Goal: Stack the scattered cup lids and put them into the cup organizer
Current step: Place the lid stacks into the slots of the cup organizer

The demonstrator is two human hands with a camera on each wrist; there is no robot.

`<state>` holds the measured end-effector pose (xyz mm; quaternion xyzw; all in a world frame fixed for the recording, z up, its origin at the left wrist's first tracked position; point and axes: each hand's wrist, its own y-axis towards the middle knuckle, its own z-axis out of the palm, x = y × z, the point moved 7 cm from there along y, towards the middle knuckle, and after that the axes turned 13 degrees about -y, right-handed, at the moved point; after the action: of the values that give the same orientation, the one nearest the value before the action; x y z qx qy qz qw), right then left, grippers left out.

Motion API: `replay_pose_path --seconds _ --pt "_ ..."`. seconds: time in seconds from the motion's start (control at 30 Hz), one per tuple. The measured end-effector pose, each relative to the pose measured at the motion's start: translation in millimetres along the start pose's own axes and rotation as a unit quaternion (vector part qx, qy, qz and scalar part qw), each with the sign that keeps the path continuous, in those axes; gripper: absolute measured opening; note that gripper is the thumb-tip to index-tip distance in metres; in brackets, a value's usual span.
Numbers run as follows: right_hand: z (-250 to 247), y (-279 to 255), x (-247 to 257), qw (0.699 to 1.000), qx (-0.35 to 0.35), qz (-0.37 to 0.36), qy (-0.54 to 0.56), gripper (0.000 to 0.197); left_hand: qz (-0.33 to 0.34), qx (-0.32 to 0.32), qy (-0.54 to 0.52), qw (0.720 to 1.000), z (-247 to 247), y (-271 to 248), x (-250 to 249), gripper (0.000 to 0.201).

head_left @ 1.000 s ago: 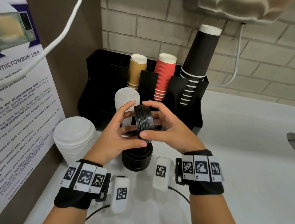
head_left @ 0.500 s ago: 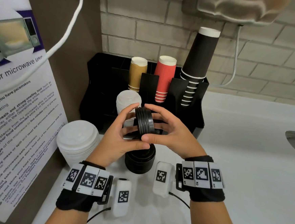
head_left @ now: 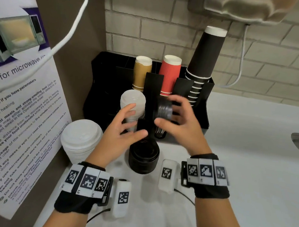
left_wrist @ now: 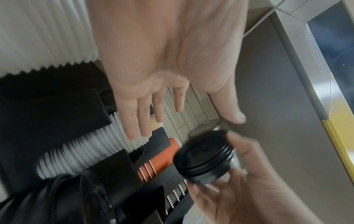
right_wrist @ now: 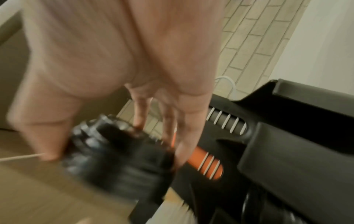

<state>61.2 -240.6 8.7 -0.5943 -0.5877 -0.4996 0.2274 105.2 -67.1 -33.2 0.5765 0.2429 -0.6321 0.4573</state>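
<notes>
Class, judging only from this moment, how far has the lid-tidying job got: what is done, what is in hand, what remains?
Done: a row of white lids already sits in the black organizer.
In hand: the right hand grips a short stack of black lids at the organizer's front; the left hand is open beside it.
Left: a black lid stack and a white lid stack stand on the counter.

- The cup organizer (head_left: 201,115) stands at the back of the counter (head_left: 247,174), against the brick wall (head_left: 256,59).
- Three cup stacks (head_left: 170,73) stand side by side in its rear compartments.
- A lid stack (head_left: 132,103) sits in a front slot, left of the small lid stack (head_left: 164,109) that the right hand (head_left: 182,123) holds on edge.
- Two more lid stacks (head_left: 143,156) stand on the counter before the organizer, by the left hand (head_left: 121,134).
- A poster (head_left: 11,102) hangs at left.
</notes>
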Motion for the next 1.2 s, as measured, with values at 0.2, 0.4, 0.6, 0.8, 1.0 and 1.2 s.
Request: replay_pose_path --seconds 0.2,0.4,0.6,0.8,1.0,1.2 --pt "-30 60 -24 0.978 -0.023 0.010 -0.207 0.072 0.007 -0.038 0.039 0.998 -12 1 -3 0.051" --pt "12 87 -50 0.858 0.193 -0.003 -0.476 0.083 -0.001 -0.034 0.049 0.998 -11 2 2 0.033" --pt "39 84 -70 0.772 0.277 -0.015 -0.572 0.087 -0.001 -0.041 0.059 0.997 -13 2 3 0.032" --pt "46 79 -76 0.740 0.284 -0.021 -0.609 0.095 0.006 -0.048 0.068 0.996 -15 1 0 0.030" --pt "44 71 -73 0.715 0.270 -0.017 -0.645 0.099 0.012 -0.046 0.068 0.997 -13 -1 -1 0.029" --pt "32 49 -22 0.871 0.127 -0.080 -0.468 0.053 0.009 -0.061 0.067 0.996 -14 0 -1 0.029"
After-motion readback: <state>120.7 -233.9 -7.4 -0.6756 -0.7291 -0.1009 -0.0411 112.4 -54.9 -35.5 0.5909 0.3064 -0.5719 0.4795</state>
